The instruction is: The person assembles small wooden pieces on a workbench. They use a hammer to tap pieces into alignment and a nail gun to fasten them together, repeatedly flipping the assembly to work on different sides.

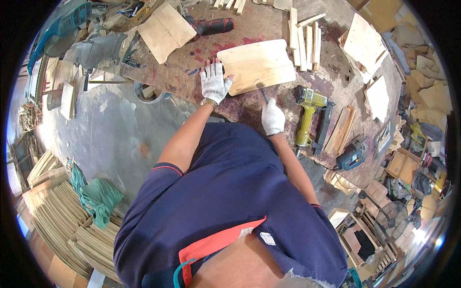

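Note:
A pale wooden board (261, 62) with a wavy outline lies flat on the stained workbench in front of me. My left hand (214, 82), in a white glove with bare fingertips, rests against its left end, fingers stretched and thumb at the board's edge. In a white glove too, my right hand (273, 117) is closed around a thin dark tool (264, 95). The tool's tip meets the board's near edge; its exact kind is too small to tell. Right of that hand lies a yellow-green nail gun (305, 120) with a black magazine.
Wood strips (303, 43) lie behind the board, near a red-black cordless drill (216, 26) and another board (166, 31). Shaped pieces (363, 45) are stacked at right, above a jigsaw (353, 152). A circular-bladed saw (60, 41) stands far left; a fan (391, 221) is at lower right.

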Action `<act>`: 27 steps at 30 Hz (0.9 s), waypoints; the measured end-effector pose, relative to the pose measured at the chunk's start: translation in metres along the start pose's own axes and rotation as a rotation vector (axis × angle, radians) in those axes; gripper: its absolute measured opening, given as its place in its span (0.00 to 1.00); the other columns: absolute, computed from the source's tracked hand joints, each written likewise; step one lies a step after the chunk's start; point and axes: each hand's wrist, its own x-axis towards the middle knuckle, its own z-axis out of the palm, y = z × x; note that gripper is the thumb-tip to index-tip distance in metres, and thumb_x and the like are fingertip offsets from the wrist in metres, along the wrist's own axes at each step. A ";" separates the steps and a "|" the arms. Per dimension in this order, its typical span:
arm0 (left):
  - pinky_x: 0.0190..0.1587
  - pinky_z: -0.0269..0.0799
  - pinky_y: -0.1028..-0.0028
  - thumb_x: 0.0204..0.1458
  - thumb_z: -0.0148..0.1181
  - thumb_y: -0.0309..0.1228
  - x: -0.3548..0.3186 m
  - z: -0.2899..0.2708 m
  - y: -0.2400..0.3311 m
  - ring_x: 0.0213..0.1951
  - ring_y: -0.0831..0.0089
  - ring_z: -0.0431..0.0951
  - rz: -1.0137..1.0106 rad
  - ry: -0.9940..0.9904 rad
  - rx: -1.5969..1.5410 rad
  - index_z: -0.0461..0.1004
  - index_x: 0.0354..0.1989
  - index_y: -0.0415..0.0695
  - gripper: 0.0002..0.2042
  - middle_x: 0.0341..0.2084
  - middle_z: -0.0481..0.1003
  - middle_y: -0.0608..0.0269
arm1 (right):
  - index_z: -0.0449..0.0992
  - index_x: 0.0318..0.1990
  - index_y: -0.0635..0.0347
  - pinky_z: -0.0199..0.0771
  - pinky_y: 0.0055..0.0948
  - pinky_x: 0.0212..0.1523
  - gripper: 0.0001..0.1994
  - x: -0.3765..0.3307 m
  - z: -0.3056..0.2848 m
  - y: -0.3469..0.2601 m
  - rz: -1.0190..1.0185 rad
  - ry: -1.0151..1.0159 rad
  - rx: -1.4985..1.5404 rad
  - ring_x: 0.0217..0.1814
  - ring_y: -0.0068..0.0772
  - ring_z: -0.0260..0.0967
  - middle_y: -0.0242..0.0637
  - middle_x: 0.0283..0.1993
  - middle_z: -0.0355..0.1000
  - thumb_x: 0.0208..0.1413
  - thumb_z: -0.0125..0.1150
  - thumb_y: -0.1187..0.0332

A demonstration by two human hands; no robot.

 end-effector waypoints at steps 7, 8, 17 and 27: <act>0.73 0.46 0.47 0.60 0.51 0.57 0.002 -0.005 0.002 0.73 0.50 0.54 -0.033 -0.049 -0.054 0.52 0.73 0.36 0.42 0.71 0.60 0.49 | 0.72 0.48 0.64 0.69 0.49 0.22 0.12 0.008 -0.012 -0.016 -0.248 0.197 0.319 0.22 0.57 0.74 0.53 0.20 0.72 0.67 0.54 0.63; 0.73 0.45 0.47 0.60 0.51 0.57 0.001 -0.005 0.002 0.73 0.49 0.54 -0.039 -0.044 -0.059 0.52 0.73 0.36 0.42 0.71 0.60 0.49 | 0.73 0.45 0.65 0.67 0.46 0.21 0.10 0.008 -0.012 -0.020 -0.195 0.173 0.370 0.21 0.57 0.73 0.53 0.19 0.71 0.67 0.55 0.66; 0.72 0.47 0.47 0.60 0.51 0.58 0.002 -0.003 0.000 0.72 0.48 0.56 -0.041 -0.055 -0.076 0.54 0.72 0.35 0.42 0.70 0.61 0.48 | 0.71 0.39 0.63 0.72 0.54 0.26 0.14 0.006 -0.004 -0.033 -0.179 0.026 0.264 0.28 0.63 0.75 0.57 0.23 0.73 0.69 0.50 0.59; 0.74 0.43 0.47 0.61 0.51 0.56 0.000 -0.007 0.001 0.73 0.48 0.54 -0.045 -0.062 -0.094 0.51 0.74 0.36 0.42 0.72 0.57 0.47 | 0.68 0.40 0.60 0.73 0.55 0.28 0.16 -0.002 0.004 -0.030 -0.354 -0.024 0.189 0.26 0.62 0.74 0.54 0.23 0.74 0.68 0.52 0.55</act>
